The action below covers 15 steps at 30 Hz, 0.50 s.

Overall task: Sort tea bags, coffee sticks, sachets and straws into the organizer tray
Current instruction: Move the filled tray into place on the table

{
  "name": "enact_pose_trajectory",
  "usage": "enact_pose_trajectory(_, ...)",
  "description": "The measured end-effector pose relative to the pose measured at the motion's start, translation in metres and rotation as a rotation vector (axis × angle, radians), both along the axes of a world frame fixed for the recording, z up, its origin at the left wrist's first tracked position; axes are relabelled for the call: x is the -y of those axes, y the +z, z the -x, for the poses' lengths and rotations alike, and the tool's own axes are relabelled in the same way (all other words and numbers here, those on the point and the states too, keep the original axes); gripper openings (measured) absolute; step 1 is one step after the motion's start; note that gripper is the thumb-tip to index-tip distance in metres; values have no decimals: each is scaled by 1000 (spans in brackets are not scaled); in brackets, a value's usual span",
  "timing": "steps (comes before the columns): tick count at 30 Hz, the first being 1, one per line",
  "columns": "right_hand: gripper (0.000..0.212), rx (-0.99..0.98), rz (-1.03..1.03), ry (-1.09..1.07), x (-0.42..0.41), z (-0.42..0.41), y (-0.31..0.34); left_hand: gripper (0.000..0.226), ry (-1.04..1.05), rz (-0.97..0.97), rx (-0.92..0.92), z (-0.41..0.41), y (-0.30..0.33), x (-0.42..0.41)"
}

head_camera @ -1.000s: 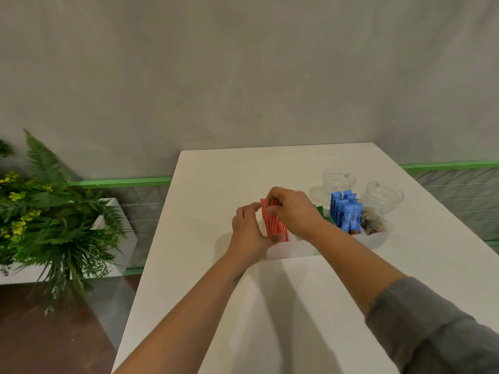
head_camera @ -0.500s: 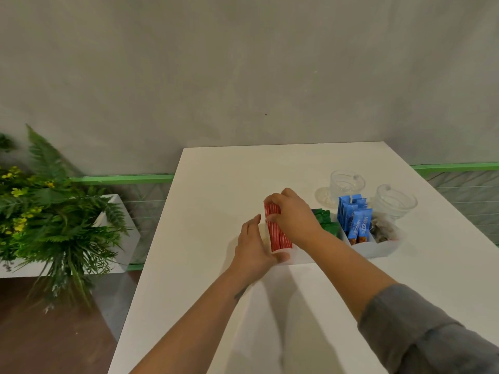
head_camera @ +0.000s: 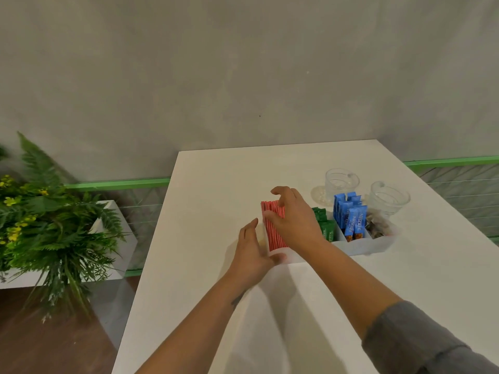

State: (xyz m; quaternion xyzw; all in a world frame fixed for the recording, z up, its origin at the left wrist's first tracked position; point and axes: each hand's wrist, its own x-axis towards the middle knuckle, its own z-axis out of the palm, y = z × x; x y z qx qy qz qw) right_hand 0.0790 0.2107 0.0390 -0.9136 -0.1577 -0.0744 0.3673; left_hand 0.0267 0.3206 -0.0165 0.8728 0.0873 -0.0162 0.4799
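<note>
Right hand [head_camera: 295, 218] fingers have spread off the straws [head_camera: 274, 225], hiding the tray [head_camera: 359, 248] behind.

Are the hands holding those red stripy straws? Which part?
Yes, the right hand touches the red straws near their top ends, fingers loose. The left hand rests against the tray.

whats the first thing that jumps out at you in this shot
The bundle of red striped straws standing in the left end compartment of the white organizer tray, with the right hand on it and the left hand against the tray's left end. Next come the blue coffee sticks to the right, then the two glass cups behind the tray.
</note>
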Motion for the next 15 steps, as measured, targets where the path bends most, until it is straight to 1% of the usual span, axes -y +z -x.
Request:
enact_pose_trajectory(4, 38, 61, -138, -132, 25, 23, 0, 95, 3, 112, 28, 11, 2, -3)
enact_pose_trajectory(9, 34, 67, -280, -339, 77, 50, -12, 85, 10, 242, 64, 17, -5, 1)
enact_pose_trajectory(12, 32, 74, -322, -439, 110, 57, -20, 79, 29, 310, 43, 21, -6, 11)
enact_pose_trajectory(15, 34, 117, -308, -542, 141, 50, -27, 74, 69, 372, 69, 20, -1, 23)
